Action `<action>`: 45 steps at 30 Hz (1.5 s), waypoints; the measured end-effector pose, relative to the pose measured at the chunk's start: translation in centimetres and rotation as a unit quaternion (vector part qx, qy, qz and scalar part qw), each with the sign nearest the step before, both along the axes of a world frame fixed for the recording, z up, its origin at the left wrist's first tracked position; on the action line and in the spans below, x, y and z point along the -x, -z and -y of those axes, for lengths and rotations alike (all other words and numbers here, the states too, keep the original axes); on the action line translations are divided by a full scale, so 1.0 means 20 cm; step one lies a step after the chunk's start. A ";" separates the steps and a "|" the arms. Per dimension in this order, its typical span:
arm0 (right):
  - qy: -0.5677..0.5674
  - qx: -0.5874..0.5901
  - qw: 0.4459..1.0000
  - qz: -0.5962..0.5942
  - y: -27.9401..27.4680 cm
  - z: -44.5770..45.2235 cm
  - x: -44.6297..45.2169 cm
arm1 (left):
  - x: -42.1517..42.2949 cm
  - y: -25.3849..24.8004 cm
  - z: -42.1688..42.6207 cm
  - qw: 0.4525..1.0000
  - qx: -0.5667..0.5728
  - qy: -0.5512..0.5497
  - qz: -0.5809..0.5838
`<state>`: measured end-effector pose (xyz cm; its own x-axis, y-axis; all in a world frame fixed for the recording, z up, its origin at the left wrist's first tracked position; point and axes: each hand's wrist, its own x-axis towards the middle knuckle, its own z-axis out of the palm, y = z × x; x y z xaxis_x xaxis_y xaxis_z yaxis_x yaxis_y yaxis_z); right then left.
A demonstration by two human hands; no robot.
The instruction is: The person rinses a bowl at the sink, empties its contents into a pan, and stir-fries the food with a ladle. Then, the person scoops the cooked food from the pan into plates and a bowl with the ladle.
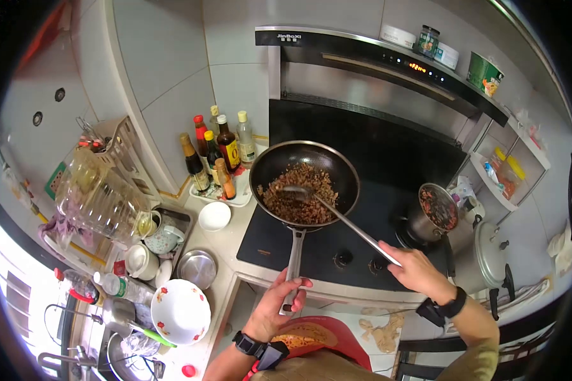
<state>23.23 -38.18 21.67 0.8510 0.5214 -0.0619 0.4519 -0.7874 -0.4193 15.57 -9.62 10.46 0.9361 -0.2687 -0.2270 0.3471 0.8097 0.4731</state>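
My left hand (275, 301) is wrapped round the grey handle of a dark wok (347, 166), which sits over the left side of the black stove. Brown minced food (311, 178) covers the bottom of the wok. My right hand (418, 270) grips the end of a long-handled metal spatula (356, 230). Its head rests among the mince, partly covered, so its exact shape is unclear. To the right, a small pot (438, 209) holds dark reddish pieces in liquid.
Several sauce bottles (225, 143) stand in a tray left of the wok, near a small white bowl (215, 216). A flowered bowl (180, 312) and metal dish (197, 269) sit by the sink. A pressure cooker (483, 257) stands far right. The range hood (375, 57) overhangs the back.
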 end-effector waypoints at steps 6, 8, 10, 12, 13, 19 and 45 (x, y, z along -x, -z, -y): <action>-0.004 -0.021 0.991 0.132 0.14 -0.12 -0.14 | 0.00 -0.04 -0.08 0.999 -0.014 0.010 -0.035; 0.001 0.050 0.985 0.163 0.25 -0.16 -0.20 | -0.01 -0.04 -0.10 0.999 -0.017 0.011 -0.026; -0.045 0.085 0.982 0.165 0.28 -0.16 -0.17 | -0.01 -0.04 -0.16 0.999 -0.028 0.009 -0.022; -0.069 0.097 0.982 0.144 0.13 -0.09 -0.08 | -0.02 -0.03 -0.22 0.999 -0.037 0.013 -0.024; -0.069 0.047 0.989 0.123 0.03 -0.04 -0.03 | -0.03 -0.03 -0.26 0.999 -0.046 0.025 -0.014; -0.042 0.096 0.992 0.073 -0.12 0.08 0.16 | -0.07 -0.01 -0.34 0.998 -0.039 0.049 -0.001; -0.117 0.112 0.972 0.171 0.26 -0.22 -0.18 | -0.06 0.04 -0.26 0.999 -0.013 0.030 0.004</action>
